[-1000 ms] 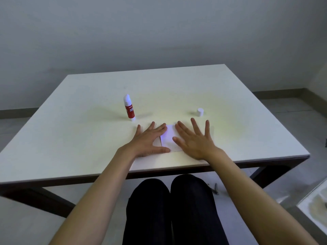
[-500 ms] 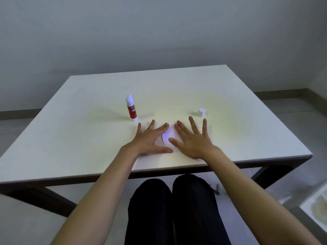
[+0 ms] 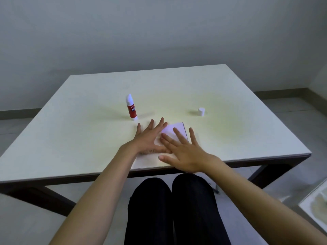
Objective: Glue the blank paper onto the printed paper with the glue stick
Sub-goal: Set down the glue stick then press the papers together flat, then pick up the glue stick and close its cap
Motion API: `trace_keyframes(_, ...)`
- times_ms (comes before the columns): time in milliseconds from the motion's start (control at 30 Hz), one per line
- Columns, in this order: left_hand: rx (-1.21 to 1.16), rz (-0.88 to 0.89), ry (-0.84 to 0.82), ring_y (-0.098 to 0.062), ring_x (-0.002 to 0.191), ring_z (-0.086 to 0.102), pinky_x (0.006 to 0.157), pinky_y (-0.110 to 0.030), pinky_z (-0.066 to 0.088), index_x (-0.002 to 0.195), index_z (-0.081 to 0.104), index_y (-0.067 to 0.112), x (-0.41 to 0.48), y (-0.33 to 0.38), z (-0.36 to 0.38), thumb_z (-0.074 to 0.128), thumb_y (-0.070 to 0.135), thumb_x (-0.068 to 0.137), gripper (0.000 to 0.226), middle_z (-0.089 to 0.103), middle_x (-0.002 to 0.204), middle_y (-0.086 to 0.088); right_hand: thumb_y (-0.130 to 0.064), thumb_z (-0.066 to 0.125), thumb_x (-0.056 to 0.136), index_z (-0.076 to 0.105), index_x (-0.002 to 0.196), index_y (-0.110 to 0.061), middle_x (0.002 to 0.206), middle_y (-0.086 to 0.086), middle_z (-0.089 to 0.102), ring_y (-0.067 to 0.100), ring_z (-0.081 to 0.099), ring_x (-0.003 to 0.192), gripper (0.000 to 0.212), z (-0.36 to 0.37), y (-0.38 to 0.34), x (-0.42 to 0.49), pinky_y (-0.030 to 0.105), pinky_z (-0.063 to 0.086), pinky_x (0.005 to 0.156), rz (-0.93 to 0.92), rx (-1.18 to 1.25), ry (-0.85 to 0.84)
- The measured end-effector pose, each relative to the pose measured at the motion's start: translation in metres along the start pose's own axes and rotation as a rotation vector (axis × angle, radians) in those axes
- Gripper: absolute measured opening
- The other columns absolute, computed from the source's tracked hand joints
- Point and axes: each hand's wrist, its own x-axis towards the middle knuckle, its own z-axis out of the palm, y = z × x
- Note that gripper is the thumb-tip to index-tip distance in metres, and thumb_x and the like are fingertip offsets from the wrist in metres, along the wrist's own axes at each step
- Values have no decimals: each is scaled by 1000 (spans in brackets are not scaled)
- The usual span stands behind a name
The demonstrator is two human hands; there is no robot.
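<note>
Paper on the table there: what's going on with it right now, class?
A person sits at the table with both hands spread flat on the paper. The left hand and right hand appear to be pressing it down; a dark printed strip shows along its right edge. The glue stick stands upright beyond the left hand, untouched. Its cap sits apart, to the right.
</note>
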Motion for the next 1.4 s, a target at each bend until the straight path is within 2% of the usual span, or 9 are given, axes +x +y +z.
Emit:
trace_keyframes(300,2,-2,-21,-10,146,-21,114,-52,-21,150,-4,35,1,-3,2,62,65,72,107,-14,158,18,-67,8,89,-8,150,-32,159,-18,-11,21,-24,145,72,-18,32,12,56,-26,109,256,-67,2)
trace_keyframes(467,-24,13,-19,-8,145,-21,114,-51,-21,150,-4,36,2,-6,4,61,66,71,107,-14,158,20,-82,-8,71,-9,148,-39,156,-24,-13,12,-29,142,88,16,10,-25,44,-40,98,91,-9,79)
trace_keyframes(667,-12,8,-22,-10,145,-21,114,-50,-21,150,-6,35,1,-5,3,62,64,73,107,-15,158,18,-70,4,85,-9,149,-35,158,-21,-12,21,-24,145,74,-10,37,-16,57,-26,109,280,-33,4)
trace_keyframes(800,-14,8,-26,-10,145,-22,113,-48,-22,150,-5,35,2,-6,3,61,65,72,107,-12,159,18,-78,-4,74,-8,150,-29,160,-15,-11,17,-29,142,91,3,10,-30,53,-32,105,173,-50,69)
trace_keyframes(1033,-150,28,-6,0,141,-23,114,-43,-20,149,0,39,-5,-4,1,69,55,73,104,-1,151,24,-71,8,85,-5,150,-33,159,-18,-8,17,-22,145,76,1,6,-42,54,-28,109,113,31,24)
trace_keyframes(1100,-292,86,125,0,145,-10,119,-38,-7,149,10,39,-10,-5,1,72,46,74,98,0,153,29,-69,10,87,1,151,-27,161,-13,-4,16,-16,147,77,3,1,-42,52,-27,109,96,37,66)
trace_keyframes(1200,-604,45,685,8,136,31,107,-7,22,143,35,33,-14,-7,-7,76,30,75,80,31,151,22,-65,14,89,11,151,-24,162,-7,5,16,-4,149,74,4,-2,-39,49,-26,110,94,80,146)
trace_keyframes(1267,-662,-164,1044,-1,130,43,106,-16,33,144,35,23,-8,-16,-17,75,25,77,78,42,146,9,-63,18,91,15,150,-27,161,-6,8,13,0,149,70,0,-4,-36,47,-25,111,114,133,209)
trace_keyframes(1400,-766,-451,939,-21,135,42,109,-36,35,146,29,8,17,-32,-30,67,26,84,76,43,147,-9,-57,34,92,28,145,-32,158,-7,19,5,16,145,59,-10,-12,-29,41,-19,115,117,244,364)
